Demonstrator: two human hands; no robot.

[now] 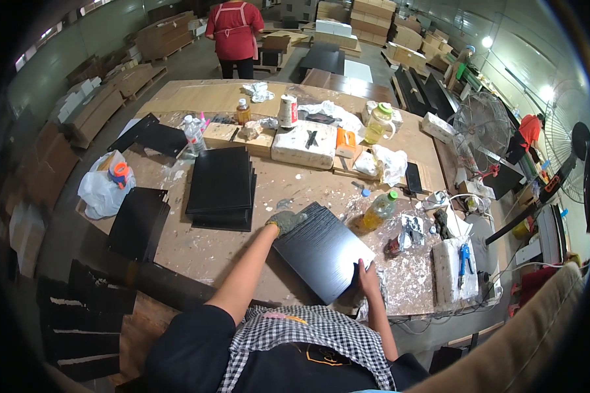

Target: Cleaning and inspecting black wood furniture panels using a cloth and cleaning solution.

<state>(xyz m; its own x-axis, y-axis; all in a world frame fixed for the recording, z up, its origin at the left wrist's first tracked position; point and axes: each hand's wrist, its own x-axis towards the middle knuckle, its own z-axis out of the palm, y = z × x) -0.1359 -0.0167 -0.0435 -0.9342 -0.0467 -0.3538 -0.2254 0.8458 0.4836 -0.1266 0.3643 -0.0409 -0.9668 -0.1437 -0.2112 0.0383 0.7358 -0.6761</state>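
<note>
holding a dark panel (321, 252) flat on the workbench (203, 252), the person has both hands at its edges. left hand (283, 221), in a grey work glove, lies over the far left corner of the panel with fingers curled down on it; whether it grips the edge or only presses cannot be told. right hand (367, 275), bare, sits at the near right edge, fingers together and wrapped along the edge, thumb side toward the panel face.

panel position: near edge of the bench, directly ahead of the person, turned at an angle to the bench edge. surface shows fine streaking, a dull sheen.

surroundings: stack of black panels (221, 187) further back and left, well apart from the held one; a second dark stack (137, 223) at the left bench edge. yellow-liquid bottle with green cap (379, 209) just beside the panel's far right corner. white plastic bag (101, 187) far left. another person in red (235, 33) stands beyond the bench, not involved.

judgement: step in hand appears to be positioning or inspecting a single panel, both hands steadying it. next move likely calls for a firm two-edge grip and a level lift or slide, keeping clear of the bottle; the streaked face suggests avoiding finger contact on it.
</note>
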